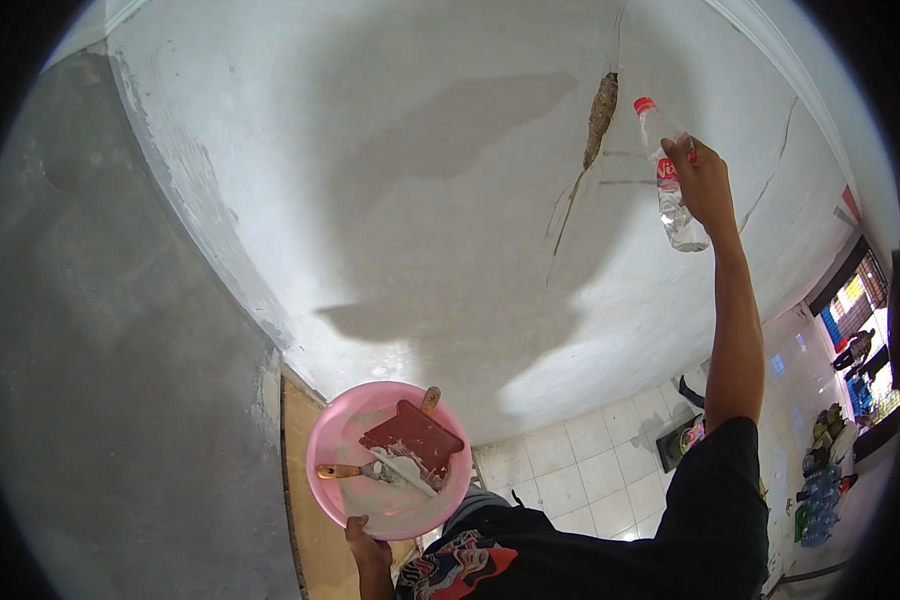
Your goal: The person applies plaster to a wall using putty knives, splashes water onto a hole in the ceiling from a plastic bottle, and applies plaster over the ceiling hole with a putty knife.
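My right hand (705,180) is raised near the wall, its fingers wrapped round a clear plastic bottle (685,232) with a red cap and a red label. The cap end points up toward a long crack (601,120) in the wall, broken out to rough brown at its upper part. Low in the view, my left hand (367,545) grips the rim of a pink basin (320,430). Inside the basin lie a wooden-handled putty knife (340,471), a dark red flat board (415,432), another wooden handle (431,399) and whitish paste (390,500).
The pale wall (450,230) bears my shadow and a finer crack (773,175) at right. A grey wall surface (120,350) fills the left. White floor tiles (570,460) lie below. Water bottles (820,505) and a person (855,348) are far right.
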The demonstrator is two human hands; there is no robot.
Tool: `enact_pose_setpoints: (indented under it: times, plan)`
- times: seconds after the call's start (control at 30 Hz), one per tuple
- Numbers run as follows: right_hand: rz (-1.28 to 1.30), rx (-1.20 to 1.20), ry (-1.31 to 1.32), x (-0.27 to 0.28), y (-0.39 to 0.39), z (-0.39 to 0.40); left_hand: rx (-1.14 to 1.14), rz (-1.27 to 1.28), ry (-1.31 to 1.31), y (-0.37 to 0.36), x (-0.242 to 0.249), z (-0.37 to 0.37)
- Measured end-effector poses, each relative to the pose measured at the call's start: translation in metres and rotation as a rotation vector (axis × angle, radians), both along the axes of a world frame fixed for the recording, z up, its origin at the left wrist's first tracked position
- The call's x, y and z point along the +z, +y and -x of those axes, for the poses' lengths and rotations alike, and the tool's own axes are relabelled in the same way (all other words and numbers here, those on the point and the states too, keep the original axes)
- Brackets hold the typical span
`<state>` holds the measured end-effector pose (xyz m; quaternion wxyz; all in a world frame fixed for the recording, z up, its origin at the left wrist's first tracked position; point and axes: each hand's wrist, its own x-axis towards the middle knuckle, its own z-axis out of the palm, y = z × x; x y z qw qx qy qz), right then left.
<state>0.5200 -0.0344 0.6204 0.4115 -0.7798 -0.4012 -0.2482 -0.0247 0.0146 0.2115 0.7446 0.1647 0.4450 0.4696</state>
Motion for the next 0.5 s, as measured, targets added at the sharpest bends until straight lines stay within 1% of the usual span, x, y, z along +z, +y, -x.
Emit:
enact_pose_setpoints:
  times: [0.1,0.2,0.3,0.5]
  plan:
    - [-0.026,0.046,-0.026,-0.006,0.001,0.001,0.001,-0.004,-0.002,0.0,0.004,-0.002]
    - [0.061,-0.014,0.104,-0.009,-0.001,0.009,0.011,0.012,0.012,-0.001,0.002,-0.001]
    - [0.062,0.021,0.071,-0.022,-0.004,0.003,0.021,0.018,0.013,-0.001,0.0,0.0]
    - [0.11,0.021,0.121,-0.048,-0.009,0.005,0.029,0.026,0.008,-0.002,0.001,-0.002]
